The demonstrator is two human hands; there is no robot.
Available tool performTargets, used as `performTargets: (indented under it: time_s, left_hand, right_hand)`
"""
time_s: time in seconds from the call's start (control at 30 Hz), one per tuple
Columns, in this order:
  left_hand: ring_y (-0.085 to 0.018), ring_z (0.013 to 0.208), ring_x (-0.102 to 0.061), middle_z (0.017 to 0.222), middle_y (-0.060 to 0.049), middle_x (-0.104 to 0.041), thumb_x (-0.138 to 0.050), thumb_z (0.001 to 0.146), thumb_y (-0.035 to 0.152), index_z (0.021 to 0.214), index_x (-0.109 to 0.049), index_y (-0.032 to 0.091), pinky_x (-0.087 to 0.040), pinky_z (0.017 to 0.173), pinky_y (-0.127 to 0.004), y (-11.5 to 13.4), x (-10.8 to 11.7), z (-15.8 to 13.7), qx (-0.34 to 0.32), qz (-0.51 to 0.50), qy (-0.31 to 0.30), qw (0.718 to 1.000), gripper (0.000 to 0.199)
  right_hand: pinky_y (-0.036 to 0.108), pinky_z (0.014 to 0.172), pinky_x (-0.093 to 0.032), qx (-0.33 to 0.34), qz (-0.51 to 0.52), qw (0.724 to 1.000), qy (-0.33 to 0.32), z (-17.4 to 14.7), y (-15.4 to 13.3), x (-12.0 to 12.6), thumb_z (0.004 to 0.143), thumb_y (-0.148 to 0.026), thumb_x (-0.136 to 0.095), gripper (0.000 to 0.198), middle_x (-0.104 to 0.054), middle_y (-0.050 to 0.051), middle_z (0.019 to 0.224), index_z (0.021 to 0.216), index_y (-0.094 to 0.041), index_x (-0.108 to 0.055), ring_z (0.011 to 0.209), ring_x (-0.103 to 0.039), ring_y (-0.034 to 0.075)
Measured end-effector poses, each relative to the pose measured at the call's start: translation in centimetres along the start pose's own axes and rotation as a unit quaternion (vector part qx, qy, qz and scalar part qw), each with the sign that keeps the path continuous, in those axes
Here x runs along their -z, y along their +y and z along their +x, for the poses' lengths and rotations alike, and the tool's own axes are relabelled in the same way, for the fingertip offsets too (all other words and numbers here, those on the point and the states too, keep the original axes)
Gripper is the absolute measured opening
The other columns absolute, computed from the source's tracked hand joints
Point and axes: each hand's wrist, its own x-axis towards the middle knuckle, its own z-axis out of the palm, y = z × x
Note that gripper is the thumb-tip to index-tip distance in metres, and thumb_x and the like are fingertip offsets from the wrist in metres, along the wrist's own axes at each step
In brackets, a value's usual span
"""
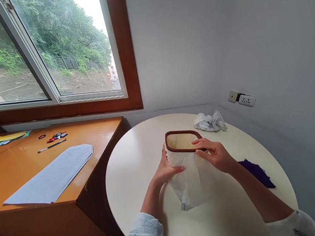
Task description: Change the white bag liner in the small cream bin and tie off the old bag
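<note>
A small bin with a rounded rectangular brown rim stands on the round table in front of me. A thin, translucent white plastic bag is draped over its front and hangs down to a crumpled corner on the tabletop. My left hand is wrapped round the bin's left side, with its thumb over the bag. At the right front corner, my right hand grips the rim, its fingers over the inner edge and thumb outside. The bin's lower body is hidden by the bag.
On the cream round table lie a crumpled white plastic bag at the back right and a dark purple cloth beside my right forearm. To the left, a wooden desk holds papers, a pen and keys.
</note>
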Motion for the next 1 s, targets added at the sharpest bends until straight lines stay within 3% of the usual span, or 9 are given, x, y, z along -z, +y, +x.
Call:
performTargets:
  time_s: [0.23,0.4,0.57,0.7,0.77,0.87,0.93,1.0]
  left_hand:
    - [-0.031,0.119,-0.041,0.126,-0.011,-0.047,-0.079,0.054,0.022,0.131,-0.032,0.023,-0.033,0.098,-0.047,-0.7,0.4,0.2,-0.022,0.019,-0.030,0.999,0.090]
    - [-0.031,0.118,-0.042,0.125,-0.011,-0.047,-0.079,0.053,0.023,0.129,-0.032,0.020,-0.033,0.098,-0.046,-0.9,0.5,0.3,-0.025,0.034,-0.025,0.999,0.089]
    - [-0.029,0.117,-0.042,0.125,-0.011,-0.044,-0.081,0.051,0.021,0.131,-0.026,0.021,-0.033,0.098,-0.043,-1.2,0.8,0.2,-0.026,0.072,-0.042,0.996,0.096]
    - [-0.028,0.118,-0.041,0.125,-0.011,-0.042,-0.081,0.051,0.020,0.134,-0.020,0.021,-0.031,0.100,-0.042,-1.3,0.8,0.2,-0.019,0.096,-0.041,0.994,0.103]
    - [-0.028,0.118,-0.041,0.126,-0.012,-0.042,-0.081,0.051,0.020,0.136,-0.014,0.022,-0.030,0.101,-0.042,-1.2,0.7,0.2,-0.021,0.088,-0.031,0.995,0.108]
    - [-0.028,0.117,-0.042,0.125,-0.012,-0.043,-0.081,0.050,0.020,0.138,-0.010,0.024,-0.029,0.102,-0.044,-1.2,0.5,0.3,-0.012,0.059,0.001,0.998,0.114]
    - [-0.028,0.117,-0.043,0.125,-0.012,-0.044,-0.081,0.049,0.020,0.138,-0.007,0.026,-0.029,0.102,-0.045,-1.1,0.4,0.3,-0.002,0.042,0.022,0.999,0.117]
    - [-0.028,0.118,-0.041,0.125,-0.011,-0.044,-0.081,0.049,0.020,0.138,-0.005,0.028,-0.029,0.102,-0.045,-1.0,0.3,0.3,0.005,0.035,0.036,0.999,0.117]
  right_hand:
    - [0.037,0.086,-0.043,-0.003,-0.007,1.000,0.014,0.4,-0.4,-0.2,0.079,-0.031,-0.057,0.014,-0.065,0.007,0.087,0.077,-0.020,-0.065,0.103,-0.054,0.022]
    - [0.038,0.087,-0.042,-0.013,0.010,0.999,0.038,0.7,-0.4,-0.3,0.078,-0.033,-0.058,0.016,-0.066,0.007,0.084,0.073,-0.019,-0.065,0.103,-0.055,0.023]
    - [0.035,0.081,-0.044,-0.045,0.050,0.991,0.113,1.3,-1.0,0.7,0.078,-0.039,-0.056,0.024,-0.067,0.007,0.090,0.076,-0.019,-0.069,0.093,-0.059,0.022]
    - [0.038,0.081,-0.044,-0.030,0.050,0.980,0.191,2.0,-0.7,2.1,0.076,-0.042,-0.058,0.026,-0.068,0.005,0.083,0.084,-0.020,-0.069,0.085,-0.060,0.021]
    - [0.039,0.084,-0.042,-0.010,0.004,0.963,0.269,2.2,0.3,3.0,0.076,-0.043,-0.057,0.027,-0.068,0.006,0.086,0.086,-0.020,-0.068,0.086,-0.060,0.022]
    - [0.046,0.093,-0.031,-0.005,-0.174,0.910,0.377,1.8,3.2,4.1,0.078,-0.044,-0.053,0.029,-0.067,0.007,0.092,0.084,-0.019,-0.067,0.086,-0.058,0.022]
    - [0.049,0.094,-0.023,-0.029,-0.293,0.868,0.400,1.0,5.9,4.4,0.081,-0.044,-0.048,0.033,-0.067,0.008,0.088,0.083,-0.017,-0.067,0.085,-0.057,0.022]
    - [0.048,0.087,-0.026,-0.078,-0.375,0.836,0.392,-0.1,8.6,4.2,0.083,-0.044,-0.043,0.037,-0.065,0.009,0.082,0.081,-0.016,-0.067,0.086,-0.054,0.025]
